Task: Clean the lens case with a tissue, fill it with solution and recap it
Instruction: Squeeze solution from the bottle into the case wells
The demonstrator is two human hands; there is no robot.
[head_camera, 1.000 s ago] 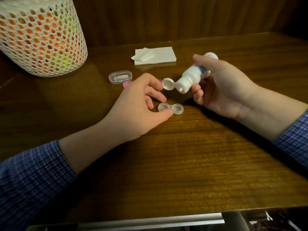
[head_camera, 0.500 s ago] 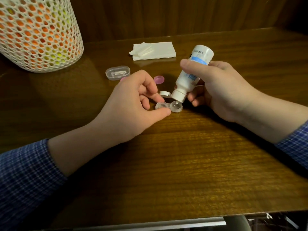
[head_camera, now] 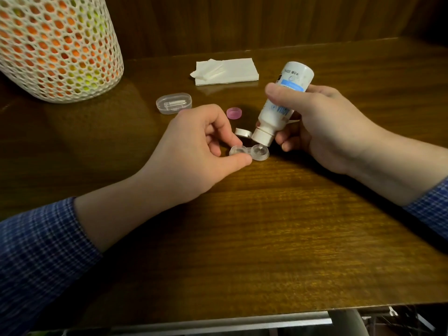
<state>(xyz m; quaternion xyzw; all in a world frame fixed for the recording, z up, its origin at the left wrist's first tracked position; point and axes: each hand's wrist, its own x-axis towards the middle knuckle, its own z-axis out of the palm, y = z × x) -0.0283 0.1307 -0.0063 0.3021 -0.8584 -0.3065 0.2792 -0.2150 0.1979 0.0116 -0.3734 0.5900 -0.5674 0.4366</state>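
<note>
Head view, as we logged it: lens case lay on the bench, its left well pinched by our left hand. Right hand gripped the inverted solution bottle, nozzle over the right well. 1 pink cap, folded tissue and clear box lay behind.

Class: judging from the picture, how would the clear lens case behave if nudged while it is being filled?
The lens case looks small, thin and plastic, so probably light and apt to slide on the glossy table; the left hand pinches it. Lying low and flat, it seems unlikely to tip or roll.
</note>
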